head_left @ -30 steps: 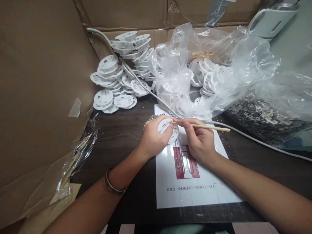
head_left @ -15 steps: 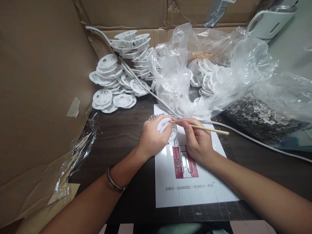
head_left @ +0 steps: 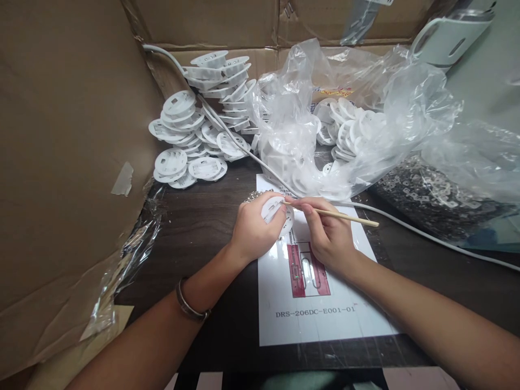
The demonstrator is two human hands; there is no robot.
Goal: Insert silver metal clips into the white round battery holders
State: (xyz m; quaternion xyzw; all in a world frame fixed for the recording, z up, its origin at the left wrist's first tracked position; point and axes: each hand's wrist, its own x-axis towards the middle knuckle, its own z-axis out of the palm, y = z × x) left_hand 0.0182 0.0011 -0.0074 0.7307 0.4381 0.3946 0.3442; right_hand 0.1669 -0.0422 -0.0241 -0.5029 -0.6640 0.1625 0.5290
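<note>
My left hand (head_left: 259, 227) is closed around a round white plastic piece (head_left: 271, 207) with small slots. Pinched in my right hand (head_left: 331, 230) is a thin wooden stick (head_left: 345, 215); its tip meets the upper right of the white piece near the fingertips. Any small part at the tip is too small to make out. Just below the held piece, another white disc (head_left: 287, 225) shows partly behind my left thumb. Small shiny metal pieces (head_left: 255, 196) lie behind my left hand. Under both hands is a printed sheet (head_left: 309, 330) with a red drawing.
Stacks of white discs (head_left: 170, 162) stand at the back left. A clear plastic bag (head_left: 284, 135) holds more discs, and a bag of metal clips (head_left: 430, 200) lies at right. A white cable (head_left: 406, 216) crosses the dark table (head_left: 190, 216). Cardboard (head_left: 73, 135) walls the left.
Almost nothing differs. The stick's free end has shifted slightly left and down with my right hand, and its tip stays at the white piece.
</note>
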